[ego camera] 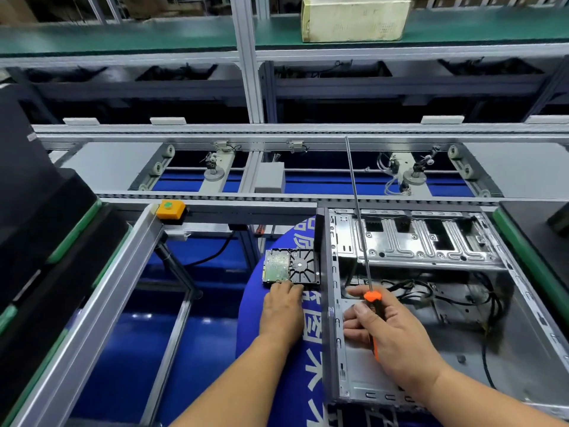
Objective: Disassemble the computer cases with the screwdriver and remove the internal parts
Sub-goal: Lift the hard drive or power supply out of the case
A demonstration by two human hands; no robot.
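An open grey computer case [523,343] lies on its side at the right, with a silver drive cage [415,241] at its far end and black cables [489,300] inside. My right hand [388,331] grips the orange-and-black handle of a long screwdriver [358,229], whose thin shaft points up and away over the case. Left of the case, a hard drive [291,266] lies circuit-board side up on a blue mat [277,380]. My left hand [281,309] touches the drive's near edge with straight fingers.
A conveyor frame [277,198] runs across behind the case, with an orange box bearing a green button [170,209] at its left. Black cases [40,229] are stacked at the far left. A cardboard box [354,18] stands on the green upper shelf.
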